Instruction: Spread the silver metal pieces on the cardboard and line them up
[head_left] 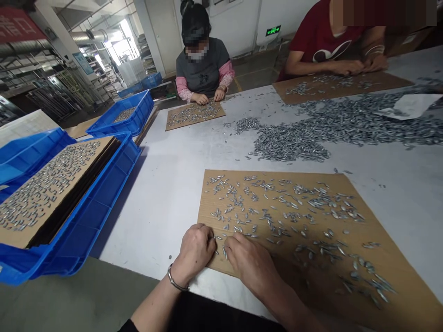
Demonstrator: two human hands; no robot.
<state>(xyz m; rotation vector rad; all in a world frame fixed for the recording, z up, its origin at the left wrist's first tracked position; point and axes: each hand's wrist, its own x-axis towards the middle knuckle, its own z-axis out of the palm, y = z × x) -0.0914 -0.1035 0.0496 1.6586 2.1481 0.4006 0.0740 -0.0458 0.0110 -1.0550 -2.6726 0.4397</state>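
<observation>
1. A grey shirt (200,74) and pink sleeves (227,72) are worn by a person at the upper centre.
2. A dark red shirt (311,39) with a white printed shape is worn by a second person, farther right.
3. A lit green sign (273,30) is mounted on the wall (242,30) between them.
4. A pale door (162,32) is seen left of the first person.
5. A blue notice (83,63) is fixed to a pillar (64,40).
6. A red banner (17,25) is hung at the upper left.

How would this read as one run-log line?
left hand: at cardboard sheet, near left corner; right hand: beside left, over sheet; metal pieces: scattered on sheet, heaped beyond; nearest blue bin: stacked boards
</observation>
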